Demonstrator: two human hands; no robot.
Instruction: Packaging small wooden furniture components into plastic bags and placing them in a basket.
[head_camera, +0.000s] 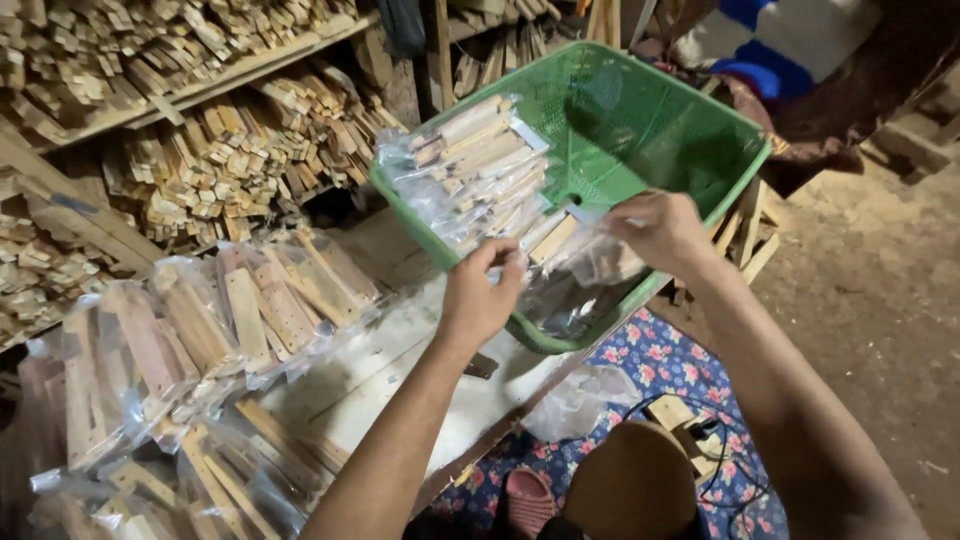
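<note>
Fingers (500, 262) of the left hand (478, 298) are pinching closed on the near-left edge of a clear bag (575, 275), while the right hand (660, 230) is gripping the bag's far-right edge, its fingers curled tight on the plastic. Both hands are holding the bag stretched between them over the near rim of a green basket (640, 130), which is sitting tilted on the far end of a pale workbench (400, 370). Wooden strips (552, 238) are showing inside the bag, and their long axis is running from near-left to far-right, roughly along the line between the two hands. The bag is hanging just below and between the fingers, so neither hand is clearly nearer; each is already touching it. More filled bags (470, 160) are lying in the left part of the basket, just beyond the left hand. To the left on the bench, a heap of bagged wood pieces (230, 320) is spreading toward the near edge. Racks of cut sticks (200, 150) are filling the far left. Near the person's lap, floral cloth (660, 365) and a loose empty bag (580, 400) are lying.
</note>
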